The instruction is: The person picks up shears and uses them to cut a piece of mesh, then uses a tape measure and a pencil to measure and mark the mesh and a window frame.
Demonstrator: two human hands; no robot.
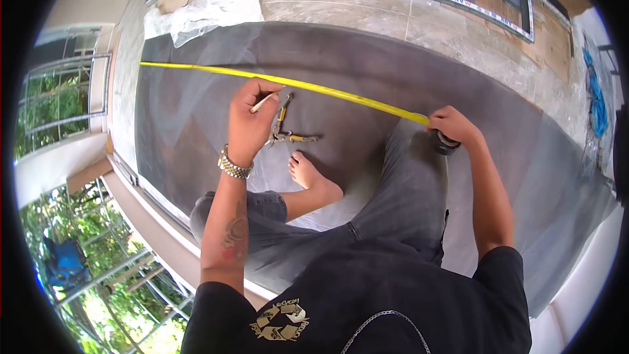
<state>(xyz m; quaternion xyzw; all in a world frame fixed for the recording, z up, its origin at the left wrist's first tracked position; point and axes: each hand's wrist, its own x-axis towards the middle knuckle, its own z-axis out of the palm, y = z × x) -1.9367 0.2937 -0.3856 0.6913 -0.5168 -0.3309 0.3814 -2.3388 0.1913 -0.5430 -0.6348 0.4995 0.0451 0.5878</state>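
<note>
A yellow tape measure [341, 96] is drawn out across a large dark sheet [190, 111] on the floor, its end at the sheet's left edge. My right hand [457, 126] is closed around its dark case [445, 143], beside my bent knee. Between the fingers of my left hand [252, 118] is a thin pale pencil [265, 101], its tip close to the blade. Just right of that hand lies a plier-like hand tool [285, 130] with yellow-and-black handles spread apart. My bare foot [311, 177] rests on the sheet below it.
Crumpled white plastic [203, 13] lies at the sheet's far left edge. Beyond the sheet are grey floor tiles [327, 0] and a dark frame [458, 6] with printed tape. A blue coiled cable [595, 95] is at far right. Railings and greenery [85, 223] show at left.
</note>
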